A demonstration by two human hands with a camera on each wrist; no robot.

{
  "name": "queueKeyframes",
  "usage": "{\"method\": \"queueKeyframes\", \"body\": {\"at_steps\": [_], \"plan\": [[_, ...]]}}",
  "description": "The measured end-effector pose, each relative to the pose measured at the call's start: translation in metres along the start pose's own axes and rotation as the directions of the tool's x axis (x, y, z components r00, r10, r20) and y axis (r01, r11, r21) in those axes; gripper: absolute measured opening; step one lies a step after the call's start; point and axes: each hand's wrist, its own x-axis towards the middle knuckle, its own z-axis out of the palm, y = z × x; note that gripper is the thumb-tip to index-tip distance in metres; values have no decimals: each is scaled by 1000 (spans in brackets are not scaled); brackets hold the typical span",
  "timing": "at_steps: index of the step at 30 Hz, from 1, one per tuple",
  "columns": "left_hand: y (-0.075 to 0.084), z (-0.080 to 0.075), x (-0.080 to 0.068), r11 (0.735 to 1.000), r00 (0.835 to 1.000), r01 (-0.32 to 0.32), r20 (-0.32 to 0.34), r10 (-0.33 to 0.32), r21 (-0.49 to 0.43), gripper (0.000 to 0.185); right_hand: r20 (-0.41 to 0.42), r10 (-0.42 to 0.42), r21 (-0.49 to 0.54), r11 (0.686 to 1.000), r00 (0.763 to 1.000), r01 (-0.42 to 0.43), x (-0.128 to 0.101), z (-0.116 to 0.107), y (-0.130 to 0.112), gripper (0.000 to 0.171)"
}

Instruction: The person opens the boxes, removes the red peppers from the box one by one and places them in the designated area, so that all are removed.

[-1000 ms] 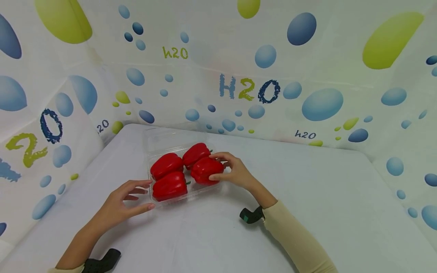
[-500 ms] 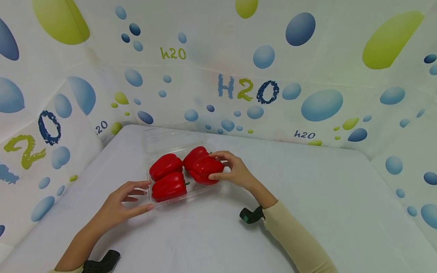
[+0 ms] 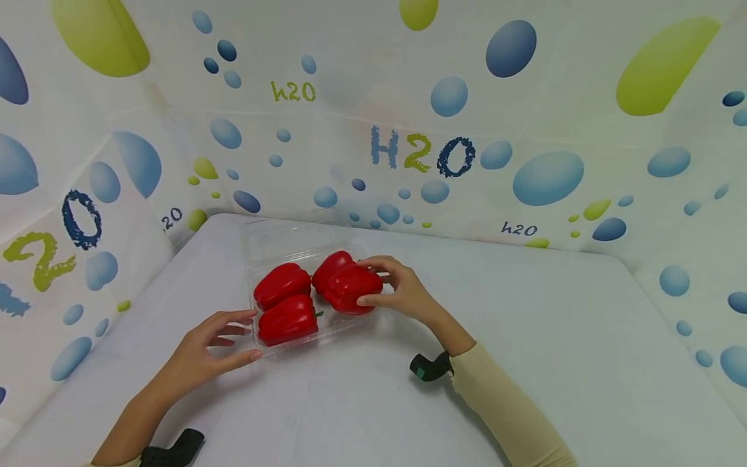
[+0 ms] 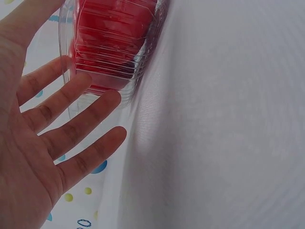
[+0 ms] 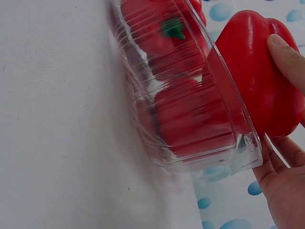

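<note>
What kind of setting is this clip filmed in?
Probably a staged recording booth, not a kitchen: a white table walled by a printed bubble backdrop, bearing only a clear tray of red peppers, with both hands at it.

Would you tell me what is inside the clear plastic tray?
The clear plastic tray holds three red peppers; the right hand grips a fourth pepper at its rim. The tray floor beneath them is covered.
</note>
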Motion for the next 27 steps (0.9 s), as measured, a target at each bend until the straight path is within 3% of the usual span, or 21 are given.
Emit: {"method": "queueKeyframes", "body": {"at_steps": [27], "plan": [[0,0,0,1000,1000,4,18,-4,2,61,-65,-38,-16,999,997,37,-2,-16,-4,57]]}}
